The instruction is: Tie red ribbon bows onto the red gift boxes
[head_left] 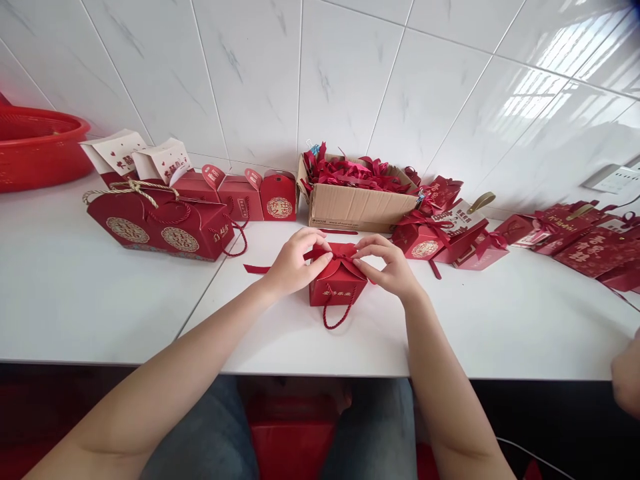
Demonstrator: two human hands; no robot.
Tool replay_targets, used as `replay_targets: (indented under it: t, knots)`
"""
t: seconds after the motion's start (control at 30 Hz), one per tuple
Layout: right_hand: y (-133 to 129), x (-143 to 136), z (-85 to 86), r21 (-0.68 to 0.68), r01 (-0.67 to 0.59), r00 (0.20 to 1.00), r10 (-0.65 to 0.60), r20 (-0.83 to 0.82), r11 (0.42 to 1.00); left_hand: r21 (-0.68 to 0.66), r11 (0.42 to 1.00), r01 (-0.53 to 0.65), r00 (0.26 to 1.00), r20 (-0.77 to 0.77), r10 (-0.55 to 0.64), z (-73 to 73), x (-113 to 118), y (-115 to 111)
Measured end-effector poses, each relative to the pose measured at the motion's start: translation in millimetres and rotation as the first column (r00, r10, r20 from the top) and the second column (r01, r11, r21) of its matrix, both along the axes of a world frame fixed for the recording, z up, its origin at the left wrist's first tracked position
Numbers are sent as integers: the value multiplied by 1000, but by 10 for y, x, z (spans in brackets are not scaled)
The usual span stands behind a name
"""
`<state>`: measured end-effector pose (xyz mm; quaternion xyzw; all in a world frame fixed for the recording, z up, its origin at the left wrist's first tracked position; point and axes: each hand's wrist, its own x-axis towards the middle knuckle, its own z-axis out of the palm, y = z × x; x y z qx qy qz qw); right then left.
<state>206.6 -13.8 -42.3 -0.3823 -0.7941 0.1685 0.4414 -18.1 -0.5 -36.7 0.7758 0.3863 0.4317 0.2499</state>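
Note:
A small red gift box (336, 295) stands on the white table in front of me, with gold lettering and a twisted red cord handle (336, 327) hanging down its front. Across its top lies a dark red ribbon (339, 257) with a knot or bow in the middle. My left hand (300, 261) pinches the ribbon at the left of the knot, thumb and fingers together. From the right, my right hand (385, 263) pinches the ribbon too. One ribbon tail (256, 269) sticks out left past my left wrist.
A cardboard box (363, 207) full of red ribbons stands against the tiled wall. Larger red gift boxes (155, 223) line the left, beside a red plastic basket (40, 150). More ribboned boxes (480, 250) sit on the right. Another person's hand (627, 377) shows at the right edge.

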Motion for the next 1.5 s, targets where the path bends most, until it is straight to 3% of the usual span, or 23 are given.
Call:
replay_targets:
  t: [0.67, 1.0, 1.17, 1.37, 1.5]
  knots:
    - [-20, 110, 55, -106, -4, 988, 20, 152, 994, -142, 988, 57, 998, -10, -59, 66, -84, 41]
    - [-10, 73, 25, -233, -40, 999, 46, 22, 972, -115, 993, 37, 999, -31, -41, 68, -83, 36]
    - [-62, -1, 76, -475, 47, 996, -80, -50, 879, -80, 997, 20, 1000, -13, -21, 48, -75, 30]
    - [-111, 76, 182, -586, 118, 988, -156, -14, 802, -82, 997, 12, 1000, -25, -14, 57, -73, 33]
    - [-96, 100, 197, -775, 89, 993, -116, 21, 625, -75, 997, 27, 999, -19, -28, 47, -76, 35]
